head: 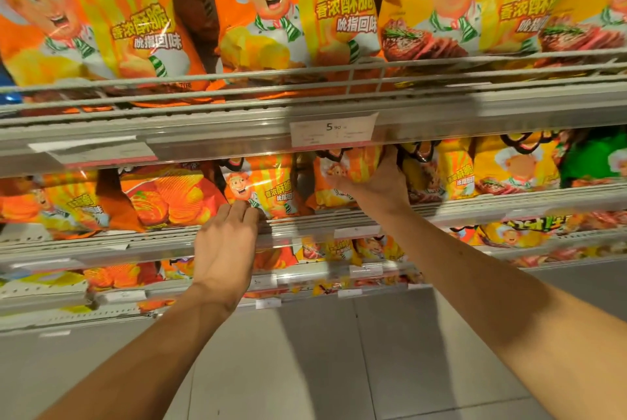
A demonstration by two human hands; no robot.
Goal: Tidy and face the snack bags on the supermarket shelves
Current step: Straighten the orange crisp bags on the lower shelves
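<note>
Orange-and-yellow striped crinkly snack bag (346, 178) w/ chef cartoon stands upright on 2nd shelf from top, long axis vertical, printed front facing me, tilted a bit; top edge hidden under the shelf lip above. My right hand (375, 187) grips it: fingers curled across the front lower part, thumb up along its right edge. Next bag left, another orange-yellow chef bag (258, 189), also upright, front out. My left hand (225, 243) is relaxed, fingers loosely bent, fingertips (239, 209) touching that bag's bottom edge at the grey wire shelf rail (305, 221); not gripping anything. Hands apart, one bag each. Top shelf: bigger same-brand bags, fronts out. White price tag (334, 131) reading 5.90 on the clear strip above my right hand. More shelves of similar bags below, green bag (590, 158) far right. Pale grey tile floor (339, 368) underneath.
</note>
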